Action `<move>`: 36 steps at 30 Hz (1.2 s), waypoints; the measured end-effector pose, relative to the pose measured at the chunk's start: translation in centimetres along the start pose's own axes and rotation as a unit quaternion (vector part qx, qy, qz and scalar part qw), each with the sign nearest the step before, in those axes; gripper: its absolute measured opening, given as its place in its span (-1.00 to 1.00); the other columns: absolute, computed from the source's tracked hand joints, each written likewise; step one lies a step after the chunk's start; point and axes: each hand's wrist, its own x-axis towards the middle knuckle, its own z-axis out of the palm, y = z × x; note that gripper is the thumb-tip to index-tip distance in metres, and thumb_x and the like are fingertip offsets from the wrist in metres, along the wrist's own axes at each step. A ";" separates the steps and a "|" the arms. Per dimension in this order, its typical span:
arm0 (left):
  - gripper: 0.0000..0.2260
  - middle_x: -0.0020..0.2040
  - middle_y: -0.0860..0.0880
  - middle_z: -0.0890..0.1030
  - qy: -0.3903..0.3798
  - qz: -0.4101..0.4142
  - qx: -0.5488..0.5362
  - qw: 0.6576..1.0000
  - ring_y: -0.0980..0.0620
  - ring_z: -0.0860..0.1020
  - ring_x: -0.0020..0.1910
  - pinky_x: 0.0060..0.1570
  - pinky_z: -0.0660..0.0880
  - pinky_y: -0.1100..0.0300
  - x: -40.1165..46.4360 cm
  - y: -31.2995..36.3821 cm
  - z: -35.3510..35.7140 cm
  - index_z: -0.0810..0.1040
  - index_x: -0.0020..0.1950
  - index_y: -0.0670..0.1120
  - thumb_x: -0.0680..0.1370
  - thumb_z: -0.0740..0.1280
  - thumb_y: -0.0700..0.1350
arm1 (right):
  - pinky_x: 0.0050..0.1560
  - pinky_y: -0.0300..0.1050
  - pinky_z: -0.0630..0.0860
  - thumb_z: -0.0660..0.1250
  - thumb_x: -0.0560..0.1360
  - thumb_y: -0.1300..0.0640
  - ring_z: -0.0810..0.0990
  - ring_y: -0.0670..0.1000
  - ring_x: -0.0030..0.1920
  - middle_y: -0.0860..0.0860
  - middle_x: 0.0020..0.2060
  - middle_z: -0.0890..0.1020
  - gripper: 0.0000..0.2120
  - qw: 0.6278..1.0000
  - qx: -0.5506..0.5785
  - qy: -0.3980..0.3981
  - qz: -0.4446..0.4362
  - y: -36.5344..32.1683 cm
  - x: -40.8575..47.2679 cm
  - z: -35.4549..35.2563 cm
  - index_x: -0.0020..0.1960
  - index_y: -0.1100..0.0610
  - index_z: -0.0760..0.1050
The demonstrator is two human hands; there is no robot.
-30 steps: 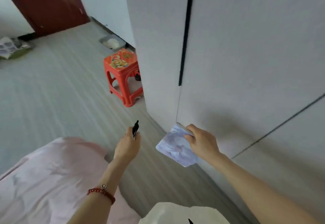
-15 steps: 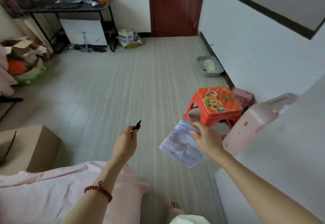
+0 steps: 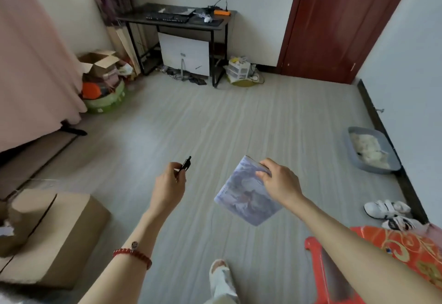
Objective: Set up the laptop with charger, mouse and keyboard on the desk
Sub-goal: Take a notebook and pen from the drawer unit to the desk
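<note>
- Left hand (image 3: 170, 185): fingers curled round a small black object, perhaps a pen (image 3: 186, 163), whose tip stuck up past the thumb; red bead bracelet (image 3: 132, 255) on the wrist.
- Right hand (image 3: 279, 182): pinched the upper edge of a thin booklet with a pale purple illustrated cover (image 3: 246, 196), which hung tilted over the floor.
- Desk (image 3: 178, 20): black, against the far wall, well apart from both hands.
- Keyboard (image 3: 167, 18): black, along the desk's front edge, left of centre.
- Laptop (image 3: 177, 11): closed, flat, behind the keyboard toward the desk's back edge.
- Mouse (image 3: 207, 19): white, on a dark mat near the desk's right end.
- Orange power strip (image 3: 222, 12): at the desk's back right corner, with a black cable rising from it; charger not discernible.
- Floor items: cardboard box (image 3: 51, 234) lower left, red plastic stool (image 3: 392, 263) lower right, grey litter tray (image 3: 369, 153) by the right wall, white shoes (image 3: 387, 209).
</note>
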 end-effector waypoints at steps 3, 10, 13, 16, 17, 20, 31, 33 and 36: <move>-0.90 -0.21 -0.02 0.62 -0.008 0.003 -0.006 1.000 0.04 0.45 -0.41 -0.45 0.33 0.20 10.4 1.1 0.1 0.45 0.05 -0.06 0.58 0.17 -0.13 | -0.28 -0.11 0.31 0.23 0.50 0.03 0.46 0.11 -0.26 0.00 -0.31 0.54 -0.88 1.000 -0.002 -0.010 -0.011 -2.6 10.3 0.3 -0.10 0.09 0.41; -0.85 -0.15 -0.05 0.59 0.022 0.018 -0.020 0.999 -0.06 0.47 -0.27 -0.31 0.33 0.16 32.1 4.1 1.1 0.51 0.08 -0.08 0.57 0.19 -0.15 | -0.25 -0.10 0.32 0.23 0.51 0.03 0.53 0.16 -0.15 0.03 -0.21 0.59 -0.86 1.000 -0.022 0.002 -0.008 -6.5 32.3 0.1 -0.05 0.10 0.42; -0.83 -0.09 -0.12 0.61 0.031 0.020 -0.022 0.999 -0.12 0.49 -0.21 -0.26 0.36 0.14 43.0 4.6 2.1 0.53 0.10 -0.11 0.57 0.20 -0.17 | -0.25 -0.10 0.32 0.22 0.51 0.03 0.52 0.15 -0.18 0.01 -0.26 0.55 -0.87 0.999 -0.030 0.008 -0.027 -8.2 43.4 1.1 -0.07 0.09 0.42; -0.81 -0.07 -0.15 0.63 0.042 0.016 -0.012 0.999 -0.13 0.51 -0.19 -0.27 0.33 0.15 54.3 5.4 2.7 0.53 0.12 -0.13 0.57 0.20 -0.16 | -0.27 -0.09 0.34 0.22 0.52 0.04 0.52 0.14 -0.20 0.00 -0.28 0.53 -0.88 0.998 -0.019 0.000 -0.051 -10.2 54.7 2.8 -0.10 0.09 0.41; -0.81 -0.07 -0.16 0.64 0.049 0.012 -0.012 0.999 -0.14 0.51 -0.19 -0.27 0.33 0.15 58.8 5.8 2.5 0.53 0.12 -0.14 0.57 0.20 -0.16 | -0.27 -0.08 0.34 0.21 0.52 0.05 0.53 0.14 -0.20 0.01 -0.27 0.55 -0.88 0.998 -0.018 -0.005 -0.058 -11.2 59.5 3.4 -0.10 0.10 0.41; -0.81 -0.06 -0.15 0.63 0.067 -0.002 -0.016 0.998 -0.09 0.49 -0.19 -0.24 0.37 0.15 68.2 6.7 1.0 0.54 0.11 -0.13 0.57 0.20 -0.16 | -0.25 -0.10 0.33 0.21 0.52 0.06 0.55 0.17 -0.15 0.04 -0.19 0.61 -0.90 0.996 -0.019 -0.022 -0.081 -14.7 69.9 4.9 -0.07 0.09 0.41; -0.81 -0.08 -0.01 0.56 0.181 -0.083 -0.004 0.980 0.00 0.49 -0.15 -0.19 0.34 0.17 99.5 -1.9 -8.2 0.52 0.12 -0.09 0.56 0.21 -0.11 | -0.11 -0.02 0.42 0.22 0.52 0.04 0.56 0.21 0.01 0.08 -0.03 0.65 -0.86 0.980 -0.004 -0.083 -0.179 -33.5 102.9 16.5 0.05 0.03 0.44; -0.82 -0.10 -0.01 0.55 0.186 -0.080 -0.013 0.979 0.01 0.50 -0.14 -0.16 0.35 0.18 106.8 -4.3 -9.9 0.53 0.11 -0.10 0.56 0.23 -0.11 | -0.16 -0.06 0.39 0.22 0.52 0.05 0.56 0.20 -0.02 0.08 -0.06 0.65 -0.88 0.980 0.002 -0.084 -0.179 -37.2 109.4 19.5 0.03 0.03 0.44; -0.84 -0.07 -0.04 0.59 0.179 -0.077 -0.017 0.981 0.01 0.51 -0.13 -0.17 0.38 0.18 116.4 -6.7 -12.2 0.53 0.09 -0.10 0.54 0.26 -0.13 | -0.18 -0.07 0.37 0.24 0.51 0.07 0.56 0.17 -0.03 0.05 -0.08 0.65 -0.90 0.981 0.018 -0.089 -0.172 -42.0 117.9 22.2 0.00 0.05 0.45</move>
